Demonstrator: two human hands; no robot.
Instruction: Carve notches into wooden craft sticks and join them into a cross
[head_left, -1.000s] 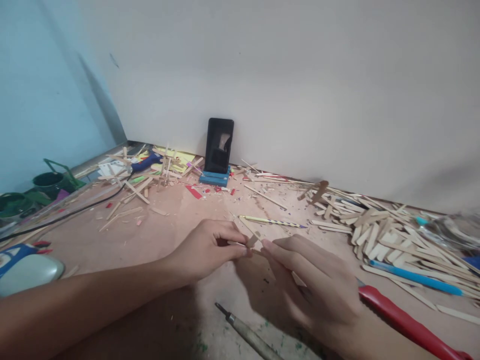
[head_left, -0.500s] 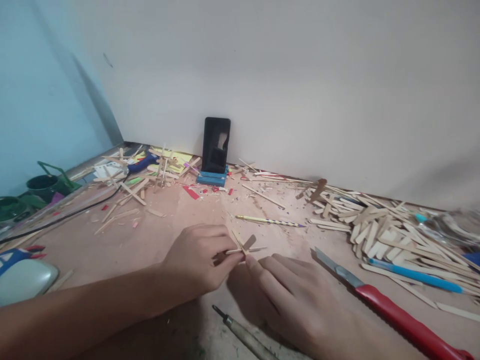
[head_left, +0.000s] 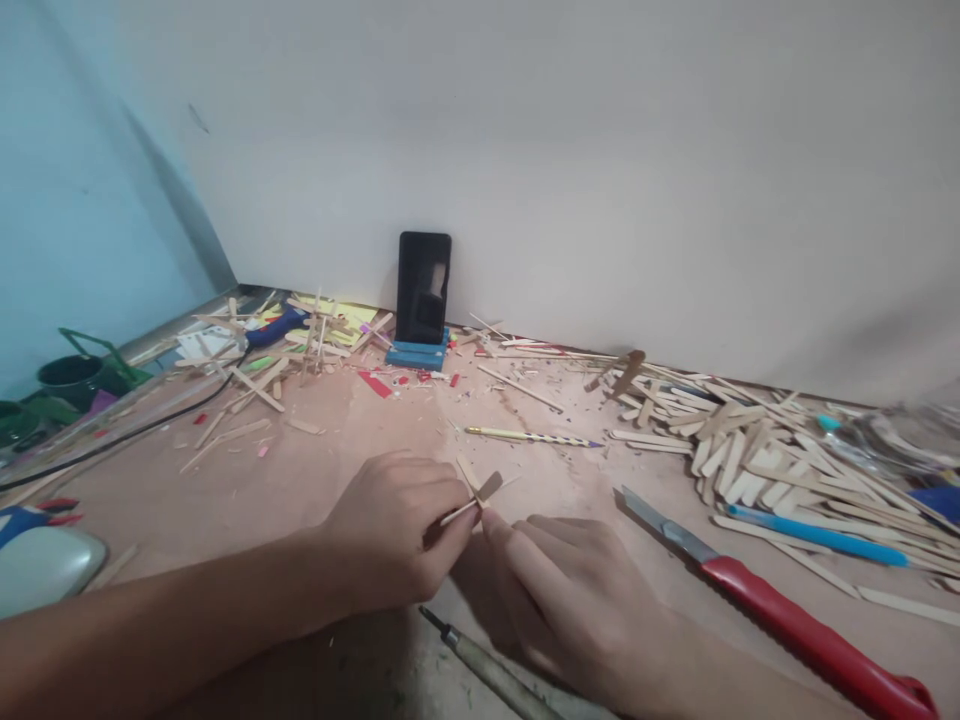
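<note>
Our left grip [head_left: 401, 520] pinches the crossed sticks [head_left: 490, 488], nearer us than the pencil [head_left: 532, 437]; our right grip [head_left: 574, 590] touches their crossing, whether pinching we cannot tell. We seem to be aligning them; the next move calls for light pressure.

Black rectangular phone [head_left: 424, 288], blue block stand [head_left: 415, 355] under it. In front of phone: pale-tan crossed wooden sticks [head_left: 490, 487], one face darker brown; pale-yellow slim pencil [head_left: 532, 437], dark spotted pattern; red-handled, grey-bladed knife [head_left: 772, 602]. Pinkish-tan tabletop [head_left: 375, 435].
</note>
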